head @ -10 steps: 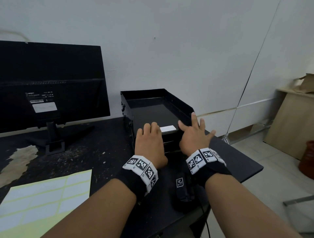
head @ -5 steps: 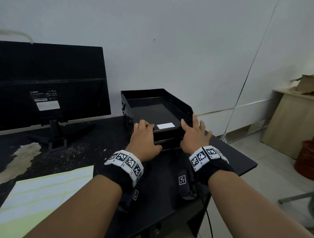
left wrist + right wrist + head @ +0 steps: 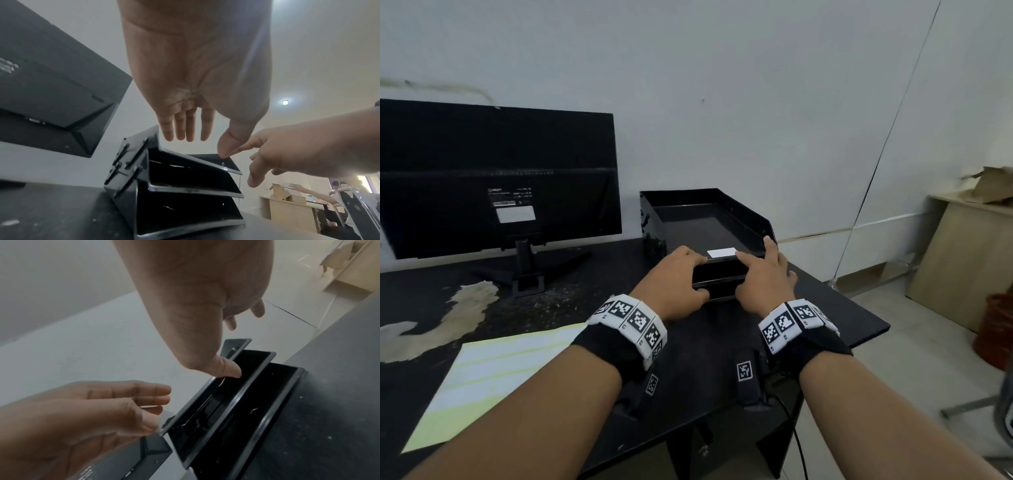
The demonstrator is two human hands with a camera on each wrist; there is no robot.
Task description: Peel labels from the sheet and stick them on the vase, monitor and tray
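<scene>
1. Here we see the left hand (image 3: pixel 674 279) and right hand (image 3: pixel 765 277) at the tray (image 3: pixel 746 219) front, fingers (image 3: pixel 186 128) loosely straight, holding nothing.
2. Label (image 3: pixel 721 253) stuck on the tray's front edge, between our hands.
3. Sheet (image 3: pixel 493 373) on the tabletop (image 3: pixel 558 308), monitor (image 3: pixel 496 178) left.

A black table (image 3: pixel 571 308) with a worn pale patch (image 3: pixel 441 318) stands against a white wall (image 3: pixel 722 102). A light wooden cabinet (image 3: pixel 962 260) carries torn cardboard (image 3: pixel 993 183).
</scene>
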